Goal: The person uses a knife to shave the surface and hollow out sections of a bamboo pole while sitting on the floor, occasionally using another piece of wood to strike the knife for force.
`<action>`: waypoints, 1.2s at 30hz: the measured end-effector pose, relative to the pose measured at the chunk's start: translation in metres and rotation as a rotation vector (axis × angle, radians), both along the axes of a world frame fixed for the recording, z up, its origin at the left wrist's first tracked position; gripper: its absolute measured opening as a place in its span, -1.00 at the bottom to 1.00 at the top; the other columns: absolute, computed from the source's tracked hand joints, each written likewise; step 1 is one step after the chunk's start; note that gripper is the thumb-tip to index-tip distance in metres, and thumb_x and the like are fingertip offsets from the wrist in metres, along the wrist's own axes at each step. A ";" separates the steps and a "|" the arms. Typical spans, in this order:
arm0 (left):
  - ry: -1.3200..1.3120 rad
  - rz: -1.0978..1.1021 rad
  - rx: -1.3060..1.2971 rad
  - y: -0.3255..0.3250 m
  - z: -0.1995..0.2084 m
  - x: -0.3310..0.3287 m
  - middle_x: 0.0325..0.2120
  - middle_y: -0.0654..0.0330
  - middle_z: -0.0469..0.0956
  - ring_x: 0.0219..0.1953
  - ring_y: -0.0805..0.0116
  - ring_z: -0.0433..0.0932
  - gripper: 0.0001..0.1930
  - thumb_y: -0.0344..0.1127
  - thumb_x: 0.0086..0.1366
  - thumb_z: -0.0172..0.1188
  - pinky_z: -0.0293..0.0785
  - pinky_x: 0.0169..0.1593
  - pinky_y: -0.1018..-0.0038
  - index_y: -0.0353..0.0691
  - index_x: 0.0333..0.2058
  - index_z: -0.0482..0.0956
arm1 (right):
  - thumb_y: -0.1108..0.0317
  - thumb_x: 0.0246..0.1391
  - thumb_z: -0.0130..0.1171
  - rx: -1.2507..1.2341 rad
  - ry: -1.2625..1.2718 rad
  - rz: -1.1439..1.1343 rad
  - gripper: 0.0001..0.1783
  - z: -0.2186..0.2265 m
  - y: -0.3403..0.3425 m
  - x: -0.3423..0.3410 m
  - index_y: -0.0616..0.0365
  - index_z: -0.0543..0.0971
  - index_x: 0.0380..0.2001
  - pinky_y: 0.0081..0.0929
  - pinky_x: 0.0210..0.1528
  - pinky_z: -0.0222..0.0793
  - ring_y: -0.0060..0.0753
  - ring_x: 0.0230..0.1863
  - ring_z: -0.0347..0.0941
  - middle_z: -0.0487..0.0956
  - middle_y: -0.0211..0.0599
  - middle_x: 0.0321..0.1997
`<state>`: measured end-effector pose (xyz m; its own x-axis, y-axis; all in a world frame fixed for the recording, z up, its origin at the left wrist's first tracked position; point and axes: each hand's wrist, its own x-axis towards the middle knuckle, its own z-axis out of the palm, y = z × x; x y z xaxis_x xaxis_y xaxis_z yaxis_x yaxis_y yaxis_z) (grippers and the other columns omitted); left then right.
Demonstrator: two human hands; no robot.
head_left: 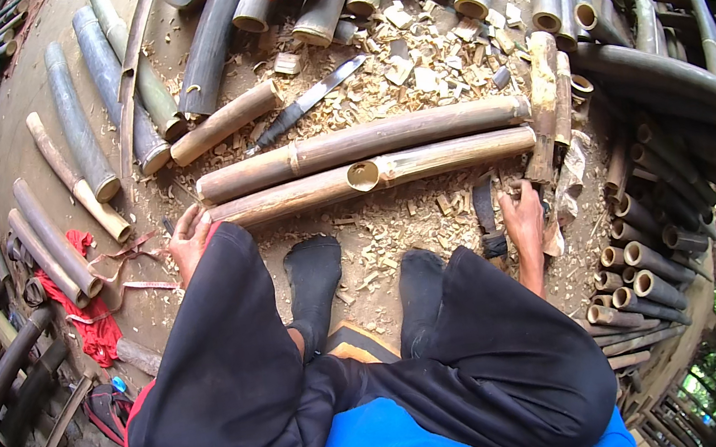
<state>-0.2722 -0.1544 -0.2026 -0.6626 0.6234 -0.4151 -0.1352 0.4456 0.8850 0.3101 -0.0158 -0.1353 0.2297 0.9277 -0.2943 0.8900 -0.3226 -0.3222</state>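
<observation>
The left hand [186, 240] touches the left end of the holed pole [410, 166]; whether it grips, I cannot tell. The right hand [524, 219], near its right end, is curled, its hold unclear. Steadying both ends evenly seems wise. Beyond the holed pole lie one plain pole [382, 136] and one knife [312, 101]; before it, two feet [315, 285].

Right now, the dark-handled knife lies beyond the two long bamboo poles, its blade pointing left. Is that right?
Not quite: the head view shows the blade of the dark-handled knife pointing right. The knife does lie beyond the two long bamboo poles.
</observation>
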 end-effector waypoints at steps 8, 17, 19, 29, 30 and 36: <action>0.030 0.018 0.256 -0.031 -0.045 -0.010 0.22 -0.25 0.50 0.19 0.10 0.58 -0.19 -0.64 0.23 0.38 0.60 0.18 0.34 -0.48 0.42 0.18 | 0.23 -0.04 0.49 -0.150 -0.085 0.167 -0.31 0.004 -0.069 -0.017 0.19 0.41 0.11 0.10 0.11 0.40 0.26 0.15 0.43 0.48 0.13 0.05; -0.004 0.045 -0.102 0.028 0.023 0.025 0.05 -0.17 0.65 0.13 0.21 0.61 -0.04 -0.36 0.18 0.56 0.53 0.16 0.33 -0.46 0.42 0.12 | 0.55 -0.15 0.42 -0.082 0.002 0.204 -0.26 -0.010 -0.077 -0.006 0.17 0.36 0.16 0.08 0.11 0.37 0.33 0.10 0.39 0.41 0.15 0.04; 0.038 0.127 -0.040 0.030 0.024 0.034 0.04 -0.21 0.65 0.11 0.17 0.63 -0.03 -0.32 0.17 0.58 0.52 0.18 0.31 -0.46 0.41 0.14 | 0.55 -0.16 0.42 -0.064 -0.008 0.186 -0.26 -0.010 -0.075 -0.010 0.16 0.37 0.15 0.10 0.10 0.37 0.35 0.10 0.39 0.40 0.16 0.04; 0.918 -0.915 0.114 0.098 0.109 0.127 0.37 -0.03 0.17 0.45 -0.14 0.10 0.40 0.04 -0.43 0.75 0.07 0.42 -0.09 -0.01 0.46 0.15 | 0.41 -0.11 0.45 -0.121 -0.064 0.155 -0.21 0.001 -0.069 -0.015 0.24 0.40 0.24 -0.04 0.11 0.38 0.35 0.12 0.43 0.44 0.22 0.09; 0.988 -1.006 0.081 0.100 0.091 0.132 0.41 -0.02 0.11 0.47 -0.18 0.05 0.42 0.09 -0.45 0.75 0.02 0.43 -0.12 0.09 0.48 0.14 | 0.39 -0.06 0.42 -0.152 -0.074 0.165 -0.20 0.002 -0.066 -0.022 0.22 0.38 0.30 -0.07 0.17 0.36 0.32 0.14 0.44 0.45 0.21 0.11; 1.046 -1.181 -0.005 0.126 0.044 0.144 0.38 -0.03 0.22 0.44 -0.13 0.17 0.40 0.10 -0.37 0.71 -0.03 0.47 -0.20 0.09 0.49 0.08 | 0.36 0.08 0.32 -0.127 -0.127 0.220 -0.25 0.006 -0.078 -0.022 0.26 0.36 0.34 -0.12 0.31 0.27 0.25 0.22 0.40 0.43 0.20 0.22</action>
<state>-0.1284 -0.0281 -0.1583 0.1935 0.9752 -0.1074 0.9225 -0.1436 0.3582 0.2882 -0.0935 -0.1293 0.0693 0.9169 -0.3930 0.9738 -0.1476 -0.1727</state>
